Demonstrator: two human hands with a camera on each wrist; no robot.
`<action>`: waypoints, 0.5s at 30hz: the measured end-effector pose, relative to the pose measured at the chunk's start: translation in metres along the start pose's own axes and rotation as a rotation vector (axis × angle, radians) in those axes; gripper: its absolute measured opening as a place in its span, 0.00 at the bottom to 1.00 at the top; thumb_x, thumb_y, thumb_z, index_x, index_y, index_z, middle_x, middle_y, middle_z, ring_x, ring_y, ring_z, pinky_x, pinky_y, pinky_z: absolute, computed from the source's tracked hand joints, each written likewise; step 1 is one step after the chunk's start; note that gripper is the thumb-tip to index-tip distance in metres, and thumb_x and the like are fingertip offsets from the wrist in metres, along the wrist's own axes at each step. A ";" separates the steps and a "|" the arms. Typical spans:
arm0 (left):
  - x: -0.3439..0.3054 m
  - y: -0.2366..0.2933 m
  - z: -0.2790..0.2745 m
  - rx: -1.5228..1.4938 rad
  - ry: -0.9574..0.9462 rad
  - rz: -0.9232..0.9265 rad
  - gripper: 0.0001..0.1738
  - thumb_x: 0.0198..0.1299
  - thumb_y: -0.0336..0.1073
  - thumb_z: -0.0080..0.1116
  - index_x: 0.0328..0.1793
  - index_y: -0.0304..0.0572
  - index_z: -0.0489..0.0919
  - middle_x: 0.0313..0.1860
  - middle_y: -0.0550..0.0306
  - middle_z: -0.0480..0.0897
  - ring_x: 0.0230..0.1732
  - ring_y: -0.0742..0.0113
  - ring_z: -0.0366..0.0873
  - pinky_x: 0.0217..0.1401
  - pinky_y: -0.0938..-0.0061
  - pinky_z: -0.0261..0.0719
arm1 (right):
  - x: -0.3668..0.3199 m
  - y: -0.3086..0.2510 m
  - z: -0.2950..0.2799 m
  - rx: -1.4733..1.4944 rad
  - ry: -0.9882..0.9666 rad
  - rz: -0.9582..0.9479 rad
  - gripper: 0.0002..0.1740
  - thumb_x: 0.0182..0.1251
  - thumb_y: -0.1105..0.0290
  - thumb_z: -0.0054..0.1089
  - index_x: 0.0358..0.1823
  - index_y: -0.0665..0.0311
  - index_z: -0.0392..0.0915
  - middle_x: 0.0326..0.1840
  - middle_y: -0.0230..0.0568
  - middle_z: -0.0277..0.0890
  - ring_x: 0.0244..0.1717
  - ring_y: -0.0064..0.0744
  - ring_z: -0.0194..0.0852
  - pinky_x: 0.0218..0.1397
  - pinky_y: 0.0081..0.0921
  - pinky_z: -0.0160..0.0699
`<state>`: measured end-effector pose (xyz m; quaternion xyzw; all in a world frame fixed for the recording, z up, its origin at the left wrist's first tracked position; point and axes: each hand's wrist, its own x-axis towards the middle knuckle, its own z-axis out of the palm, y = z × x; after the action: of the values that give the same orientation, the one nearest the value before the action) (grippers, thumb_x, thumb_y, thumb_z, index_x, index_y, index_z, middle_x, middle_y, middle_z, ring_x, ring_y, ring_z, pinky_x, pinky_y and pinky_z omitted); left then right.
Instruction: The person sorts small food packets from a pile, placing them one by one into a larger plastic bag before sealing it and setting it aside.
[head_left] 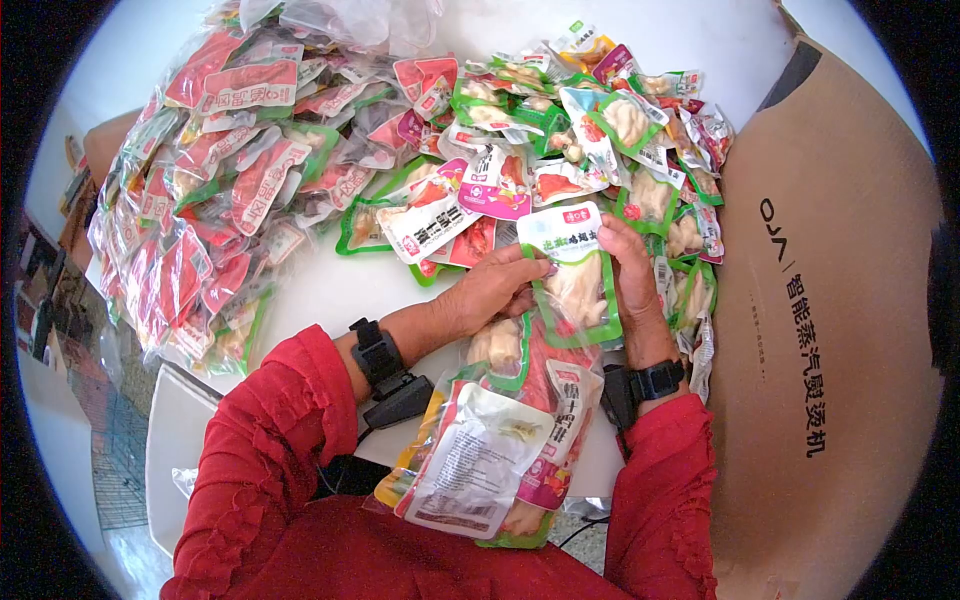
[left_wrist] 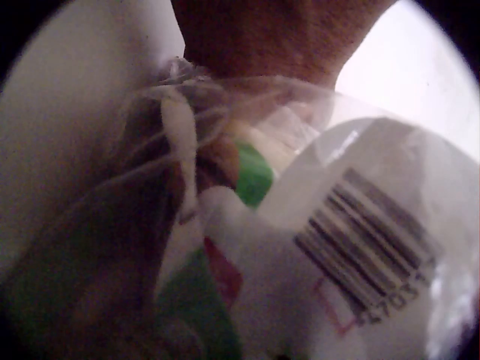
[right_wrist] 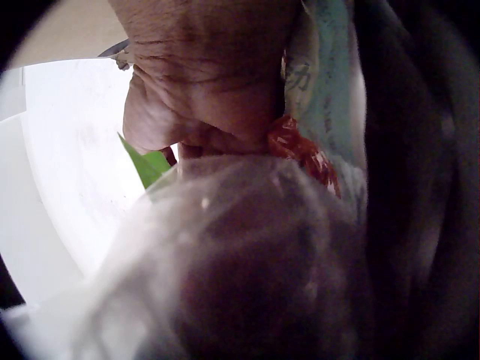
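Note:
A green-edged packet of chicken feet [head_left: 575, 285] with a white top is upright between both hands in the head view. My left hand [head_left: 485, 292] pinches its left edge, thumb on the front. At the upper right edge, my right hand [head_left: 632, 262] grips it with thumb and fingers. Just below hangs a clear plastic bag [head_left: 405, 460] with several snack packets inside, its upper part close under the left hand. The left wrist view shows a white packet back with a barcode [left_wrist: 367, 240] through the film. Clear film [right_wrist: 247, 240] covers much of the right wrist view.
Loose snack packets [head_left: 500, 180] are heaped on the white table [head_left: 310, 300] beyond the hands. To the left stands a large pile of filled clear bags [head_left: 200, 200]. A tall cardboard box [head_left: 830, 270] walls off the right side.

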<state>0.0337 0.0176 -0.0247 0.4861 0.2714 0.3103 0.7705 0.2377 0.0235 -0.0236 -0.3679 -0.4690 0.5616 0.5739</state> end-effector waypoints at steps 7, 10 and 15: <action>0.000 -0.002 -0.001 -0.003 -0.020 0.023 0.09 0.60 0.41 0.49 0.39 0.44 0.72 0.22 0.69 0.67 0.17 0.81 0.59 0.17 0.84 0.54 | 0.000 0.000 0.000 0.049 -0.016 0.007 0.18 0.54 0.67 0.55 0.45 0.71 0.72 0.42 0.40 0.73 0.45 0.28 0.69 0.52 0.25 0.65; 0.000 0.000 -0.001 0.019 -0.009 0.003 0.09 0.59 0.41 0.50 0.39 0.45 0.72 0.22 0.69 0.67 0.17 0.81 0.59 0.17 0.85 0.55 | 0.003 0.004 -0.005 0.065 0.019 -0.019 0.18 0.54 0.67 0.55 0.45 0.71 0.72 0.42 0.41 0.73 0.44 0.29 0.70 0.52 0.26 0.65; 0.001 -0.002 -0.001 -0.003 -0.007 0.010 0.10 0.59 0.42 0.50 0.40 0.45 0.72 0.22 0.69 0.67 0.17 0.82 0.59 0.17 0.85 0.54 | 0.002 0.008 -0.007 0.040 0.077 -0.026 0.20 0.54 0.66 0.56 0.46 0.71 0.71 0.42 0.41 0.73 0.44 0.29 0.69 0.52 0.26 0.66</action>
<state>0.0347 0.0183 -0.0272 0.4875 0.2657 0.3128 0.7707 0.2416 0.0274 -0.0324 -0.3718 -0.4400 0.5486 0.6060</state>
